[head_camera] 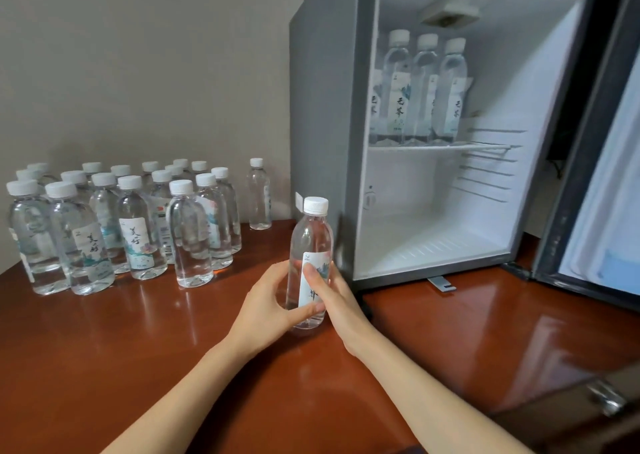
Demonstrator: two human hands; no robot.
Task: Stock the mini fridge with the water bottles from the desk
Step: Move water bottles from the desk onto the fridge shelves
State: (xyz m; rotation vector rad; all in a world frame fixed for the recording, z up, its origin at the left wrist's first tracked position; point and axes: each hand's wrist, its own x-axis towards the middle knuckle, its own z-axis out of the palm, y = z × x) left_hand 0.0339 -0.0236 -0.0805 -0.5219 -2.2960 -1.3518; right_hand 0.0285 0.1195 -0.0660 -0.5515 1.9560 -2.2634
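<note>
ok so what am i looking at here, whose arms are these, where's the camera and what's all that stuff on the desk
There is no machine here. These are a person's two bare arms, filmed by a single wide-angle camera worn on their head, looking forward and down. That is why the arms come in from the bottom edge.

The left hand and right hand both grip one upright water bottle with a white cap, low over the wooden desk.

To the left stands a crowd of similar capped bottles, with one lone bottle nearer the wall. On the right sits a mini fridge with its door swung open. Three bottles already stand on its wire shelf.
</note>
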